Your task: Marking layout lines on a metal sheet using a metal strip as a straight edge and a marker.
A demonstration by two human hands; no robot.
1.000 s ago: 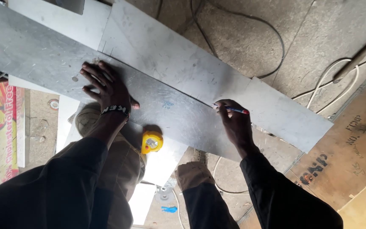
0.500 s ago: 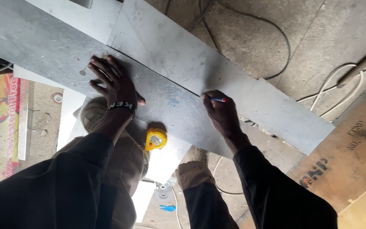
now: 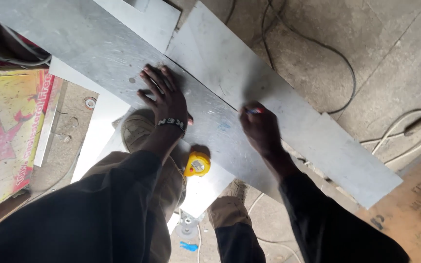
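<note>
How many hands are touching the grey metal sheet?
2. The left hand lies flat with fingers spread near the sheet's middle; the right hand rests further right, holding a marker against it.

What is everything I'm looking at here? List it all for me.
Metal sheet: one, grey, long, slanting across the middle, with more pale sheets above and below it.
Tape measure: one, yellow, on a pale sheet below the grey sheet.
Marker pen: one, red and blue, in the right hand.
Signboard: one, yellow with a red star, far left.
Cables: several, black and white, on the concrete floor, right.
Wooden board: one, brown, lower right.
Left hand: flat on the grey sheet, banded wrist.
Right hand: holds the pen to the sheet.
</note>
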